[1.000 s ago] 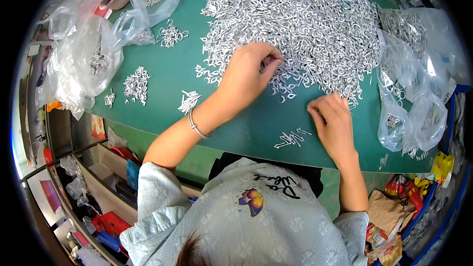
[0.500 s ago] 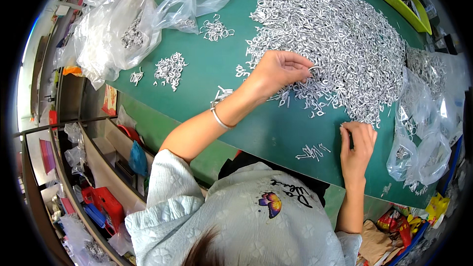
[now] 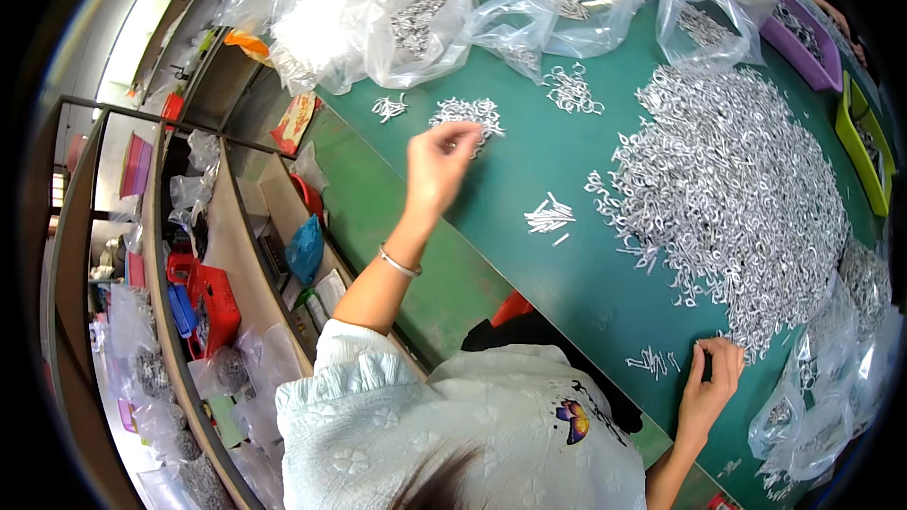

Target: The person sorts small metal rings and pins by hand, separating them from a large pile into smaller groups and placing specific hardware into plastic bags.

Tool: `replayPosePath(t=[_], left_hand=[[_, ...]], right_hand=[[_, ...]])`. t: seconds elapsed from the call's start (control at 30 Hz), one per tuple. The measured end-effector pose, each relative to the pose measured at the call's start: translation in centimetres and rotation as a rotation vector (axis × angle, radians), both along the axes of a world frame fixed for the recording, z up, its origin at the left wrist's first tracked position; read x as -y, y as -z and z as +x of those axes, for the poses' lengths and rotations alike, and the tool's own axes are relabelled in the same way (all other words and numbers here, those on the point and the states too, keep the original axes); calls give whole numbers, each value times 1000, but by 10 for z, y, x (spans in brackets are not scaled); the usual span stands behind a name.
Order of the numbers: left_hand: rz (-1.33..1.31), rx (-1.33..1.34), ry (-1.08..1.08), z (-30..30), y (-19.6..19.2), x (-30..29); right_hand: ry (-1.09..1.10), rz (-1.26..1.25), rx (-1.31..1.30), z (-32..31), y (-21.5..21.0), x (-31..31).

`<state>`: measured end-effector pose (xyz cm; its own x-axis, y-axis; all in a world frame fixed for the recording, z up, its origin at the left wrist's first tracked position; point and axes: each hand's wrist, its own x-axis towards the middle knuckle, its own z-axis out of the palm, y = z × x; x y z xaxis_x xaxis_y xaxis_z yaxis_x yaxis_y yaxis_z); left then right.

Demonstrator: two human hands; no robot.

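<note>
A large heap of small silvery metal hooks and eyelets (image 3: 746, 198) covers the right part of the green table (image 3: 501, 179). My left hand (image 3: 439, 165), with a bangle on its wrist, hovers at the near side of a small pile of similar metal pieces (image 3: 470, 113). Its fingers are curled together, slightly blurred, and hide whatever they hold. My right hand (image 3: 710, 387) rests at the near edge of the large heap, thumb and fingers drawn together; anything between them is too small to make out. A few slim metal pins (image 3: 652, 362) lie beside it.
Slim metal strips (image 3: 550, 217), a pile of open rings (image 3: 573, 90) and a tiny pile (image 3: 388, 109) lie apart. Clear plastic bags (image 3: 416, 28) line the far edge. Purple (image 3: 803, 33) and green trays (image 3: 864, 146) stand far right. Shelving (image 3: 222, 255) is at left.
My left hand has moved from the large heap leftward to the small pile. My right hand stays near the heap's near edge. The view has turned toward the left.
</note>
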<state>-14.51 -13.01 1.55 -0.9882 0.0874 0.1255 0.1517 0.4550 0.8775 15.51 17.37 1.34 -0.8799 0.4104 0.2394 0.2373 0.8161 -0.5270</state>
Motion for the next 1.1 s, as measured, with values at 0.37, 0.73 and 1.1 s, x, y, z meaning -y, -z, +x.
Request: replayPosePath(t=[0.37,0.73,1.1], left_hand=[[-479,-518,-403,-106,78,162],[-243,-526,1046,83,-16,-172],[-504,-748,1151,97,16,-188]], right_hand=[[-109,-9,22,-12,-6,9],[85,156,4,-44,-8,-50],[-228,-103,145,-4,-21,-41]])
